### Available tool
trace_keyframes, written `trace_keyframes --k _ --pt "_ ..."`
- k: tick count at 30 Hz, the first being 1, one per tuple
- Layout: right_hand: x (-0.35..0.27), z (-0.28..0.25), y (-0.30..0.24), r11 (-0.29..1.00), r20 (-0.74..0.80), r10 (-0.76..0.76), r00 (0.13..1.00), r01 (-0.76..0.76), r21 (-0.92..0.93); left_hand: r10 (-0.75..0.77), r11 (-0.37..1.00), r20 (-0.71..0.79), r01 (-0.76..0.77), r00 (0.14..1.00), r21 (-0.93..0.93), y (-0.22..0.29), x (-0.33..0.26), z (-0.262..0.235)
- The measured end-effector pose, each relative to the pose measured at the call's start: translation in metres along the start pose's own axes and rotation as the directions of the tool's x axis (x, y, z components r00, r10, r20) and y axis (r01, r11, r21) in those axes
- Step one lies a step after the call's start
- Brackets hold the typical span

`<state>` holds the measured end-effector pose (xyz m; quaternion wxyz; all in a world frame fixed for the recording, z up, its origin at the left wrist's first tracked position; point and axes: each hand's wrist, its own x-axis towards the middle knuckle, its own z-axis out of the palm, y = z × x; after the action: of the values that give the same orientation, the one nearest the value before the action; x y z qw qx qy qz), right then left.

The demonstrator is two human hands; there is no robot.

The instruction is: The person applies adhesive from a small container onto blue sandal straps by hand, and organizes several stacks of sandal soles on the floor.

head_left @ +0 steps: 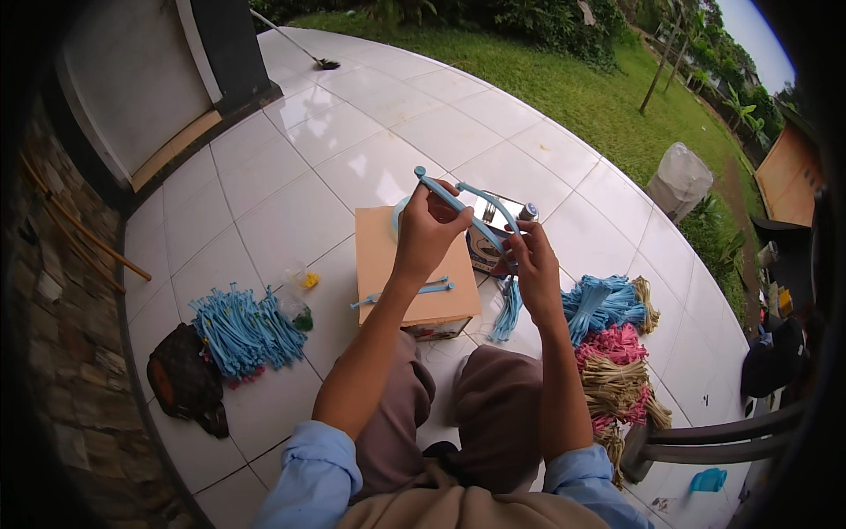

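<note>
Above a cardboard box (374,251), my left hand (425,234) pinches a light-blue strap (477,226) with a rounded knob at its upper end. The strap bends back toward my right hand (536,264), whose fingers are closed on its other part. Another blue strap (432,288) lies across the box top, partly behind my left forearm. A small bunch of blue straps (507,313) lies by the box's right side, just below my right hand. Behind my hands, a printed container (485,253) is partly hidden.
Many blue straps (247,328) lie on the tiles at left, beside a dark bag (185,375). At right are bundles of blue (604,301), pink (612,342) and tan straps (612,385), near a dark chair-like frame (714,445). A broom (326,63) lies farther off.
</note>
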<state>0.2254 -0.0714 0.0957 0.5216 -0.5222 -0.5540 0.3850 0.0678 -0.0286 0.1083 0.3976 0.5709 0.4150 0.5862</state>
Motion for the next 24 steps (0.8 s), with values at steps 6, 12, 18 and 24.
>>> trace_keyframes --k 6,12,18,24 --pt "0.043 -0.015 0.038 0.912 0.176 0.138 0.975 -0.195 0.361 -0.191 0.949 -0.049 0.171 0.980 -0.264 -0.049 0.002 -0.021" --pt "0.079 -0.018 0.151 0.957 0.535 0.146 0.832 -0.256 0.138 -0.391 0.919 -0.053 0.393 0.919 0.023 -0.141 -0.012 -0.034" --pt "0.089 -0.016 0.187 0.908 0.509 0.086 0.857 -0.278 0.315 -0.442 0.896 0.042 0.443 0.896 -0.037 -0.160 -0.012 -0.042" --pt "0.083 -0.026 0.168 0.855 0.358 0.158 0.920 -0.309 0.417 -0.355 0.879 0.274 0.419 0.894 -0.226 -0.138 -0.003 -0.031"
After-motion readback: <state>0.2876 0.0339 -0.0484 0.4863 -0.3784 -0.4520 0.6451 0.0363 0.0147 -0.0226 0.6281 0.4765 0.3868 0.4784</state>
